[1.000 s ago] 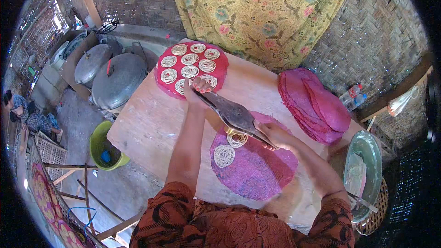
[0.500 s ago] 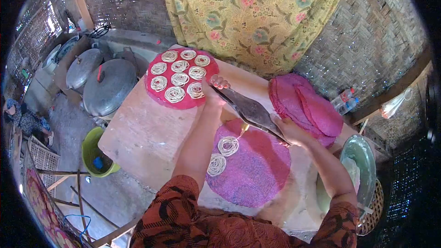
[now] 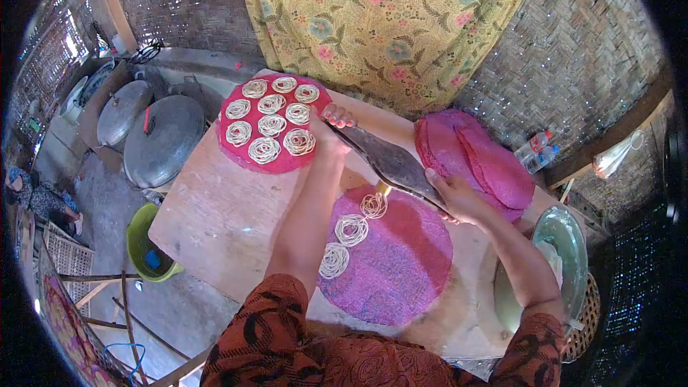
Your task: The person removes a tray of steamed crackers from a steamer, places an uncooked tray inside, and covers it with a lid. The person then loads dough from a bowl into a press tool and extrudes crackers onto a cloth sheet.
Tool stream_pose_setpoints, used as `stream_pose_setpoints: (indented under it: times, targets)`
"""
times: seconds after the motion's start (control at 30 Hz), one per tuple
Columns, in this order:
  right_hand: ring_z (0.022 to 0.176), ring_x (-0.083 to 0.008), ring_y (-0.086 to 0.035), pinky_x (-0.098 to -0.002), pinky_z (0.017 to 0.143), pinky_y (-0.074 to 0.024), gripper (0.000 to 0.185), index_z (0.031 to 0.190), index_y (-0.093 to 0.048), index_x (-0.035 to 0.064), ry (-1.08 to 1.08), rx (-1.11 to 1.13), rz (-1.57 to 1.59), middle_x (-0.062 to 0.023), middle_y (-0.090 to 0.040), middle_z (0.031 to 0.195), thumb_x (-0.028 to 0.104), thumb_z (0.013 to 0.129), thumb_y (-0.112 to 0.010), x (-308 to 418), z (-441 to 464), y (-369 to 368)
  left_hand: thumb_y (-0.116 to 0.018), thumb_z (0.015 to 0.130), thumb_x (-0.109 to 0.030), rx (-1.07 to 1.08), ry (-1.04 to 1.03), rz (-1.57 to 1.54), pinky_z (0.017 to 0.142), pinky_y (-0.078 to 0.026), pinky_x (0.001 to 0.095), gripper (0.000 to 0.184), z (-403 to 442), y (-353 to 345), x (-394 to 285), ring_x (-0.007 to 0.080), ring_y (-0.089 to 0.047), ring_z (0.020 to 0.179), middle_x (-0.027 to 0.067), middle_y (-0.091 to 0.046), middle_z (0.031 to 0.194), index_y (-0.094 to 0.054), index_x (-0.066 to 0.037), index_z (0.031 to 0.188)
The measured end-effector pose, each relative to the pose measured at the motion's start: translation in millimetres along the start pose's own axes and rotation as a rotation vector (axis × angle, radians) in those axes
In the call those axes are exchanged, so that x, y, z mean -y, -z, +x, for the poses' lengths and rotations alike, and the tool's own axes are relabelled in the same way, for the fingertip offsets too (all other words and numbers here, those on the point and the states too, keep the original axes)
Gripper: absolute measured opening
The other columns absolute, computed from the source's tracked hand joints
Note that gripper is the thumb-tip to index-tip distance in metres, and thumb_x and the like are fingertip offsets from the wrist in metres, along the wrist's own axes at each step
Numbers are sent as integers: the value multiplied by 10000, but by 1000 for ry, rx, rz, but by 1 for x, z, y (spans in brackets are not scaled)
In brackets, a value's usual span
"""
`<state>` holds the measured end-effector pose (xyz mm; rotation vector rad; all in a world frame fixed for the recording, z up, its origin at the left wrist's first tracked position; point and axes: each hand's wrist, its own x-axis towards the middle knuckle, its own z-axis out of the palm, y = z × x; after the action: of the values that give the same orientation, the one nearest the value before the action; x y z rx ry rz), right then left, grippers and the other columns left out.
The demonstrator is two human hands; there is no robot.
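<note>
Both hands are wrapped round a dark, long-handled dough press [image 3: 390,160], held slantwise over the table. My left hand [image 3: 332,129] grips its upper left end and my right hand [image 3: 459,197] its lower right end. A pale yellowish nozzle [image 3: 384,188] shows beneath the press's middle. Below lies a round pink-purple mat [image 3: 401,272], partly in shadow. Along its left side are three coils of thin, pale dough strands: a top coil [image 3: 374,206] right by the nozzle, a middle coil [image 3: 352,230] and a lower coil [image 3: 334,260].
A round red mat [image 3: 231,149] bearing several strand coils lies at the table's far left. Folded pink mats [image 3: 469,161] lie at the right, near plastic bottles [image 3: 534,149]. A green basin [image 3: 573,244] stands right, large lidded pans [image 3: 165,140] and a green tub [image 3: 136,236] left.
Under the nozzle, a loose strand has become a third coil on the pink-purple mat. Both hands keep their grip on the press. The camera view has shifted slightly.
</note>
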<state>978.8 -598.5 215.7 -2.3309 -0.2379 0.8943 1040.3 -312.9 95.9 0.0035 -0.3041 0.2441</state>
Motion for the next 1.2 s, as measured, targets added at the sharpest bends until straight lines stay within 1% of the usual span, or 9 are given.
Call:
stream_pose_setpoints:
  times: [0.43, 0.57, 0.7, 0.77, 0.8, 0.87, 0.93, 1.03, 1.2]
  targets:
    - [412, -175, -522, -315, 379, -417, 693, 659, -558, 8, -13, -53, -66, -61, -498, 489, 613, 914, -336, -27, -6, 1, -274, 926, -439, -255, -14, 41, 400, -352, 271, 483, -19, 5, 27, 111, -338, 338, -71, -311, 401, -338, -212, 504]
    - [418, -189, -532, -337, 399, -426, 700, 620, -560, 17, 47, -195, -138, -71, -504, 481, 619, 908, -346, -48, 13, 0, -258, 932, -468, -19, 60, 33, 474, -390, 285, 501, -1, 23, 33, 117, -384, 386, -50, -351, 419, -336, -203, 514]
    - [409, -187, -512, -344, 405, -408, 693, 602, -557, 27, 43, -228, -23, -60, -491, 475, 622, 902, -366, -52, 12, 4, -238, 939, -488, -60, 58, 117, 557, -408, 290, 500, 3, -4, 41, 127, -463, 515, -19, -456, 540, -455, -179, 612]
    - [406, -183, -504, -340, 398, -395, 684, 611, -562, 27, 30, -203, 54, -55, -488, 476, 616, 903, -374, -51, 5, 7, -263, 946, -497, -465, 211, 343, 682, -447, 336, 495, -7, -33, 41, 165, -539, 699, 21, -567, 748, -579, -126, 861]
    - [401, -176, -487, -337, 390, -378, 676, 617, -565, 27, 29, -168, 104, -48, -480, 477, 608, 906, -378, -49, 2, 9, -263, 946, -497, -460, 215, 351, 682, -447, 336, 495, -10, -16, 40, 165, -539, 699, 21, -567, 748, -579, -126, 861]
    - [396, -169, -471, -334, 382, -361, 668, 622, -569, 27, 26, -134, 165, -41, -473, 478, 601, 909, -383, -53, 0, 8, -302, 954, -485, -520, 511, 1449, 797, -459, 367, 514, -29, 28, 37, 194, -571, 867, 46, -612, 964, -550, -65, 1116]
    - [341, -118, -387, -281, 321, -301, 642, 613, -497, 76, 89, -157, 157, -9, -412, 448, 632, 904, -361, -60, 2, 4, -342, 964, -438, -161, 614, 1653, 869, -449, 369, 481, -63, -1, 54, 203, -590, 923, 58, -631, 1031, -547, -44, 1149]
    - [334, -117, -387, -282, 319, -300, 644, 599, -504, 77, 99, -139, 193, -12, -416, 448, 622, 910, -361, -58, 1, 2, -339, 973, -408, -109, 972, 1547, 852, -455, 340, 442, -64, 68, 59, 181, -599, 915, 62, -641, 1023, -559, -61, 1136]
    - [334, -127, -405, -287, 323, -314, 654, 598, -523, 65, 170, -181, 136, -21, -434, 451, 616, 913, -360, -70, 19, -3, -212, 974, -534, -137, 959, 1500, 817, -447, 327, 637, -73, 38, 63, 162, -569, 882, 72, -621, 987, -586, -34, 1101]
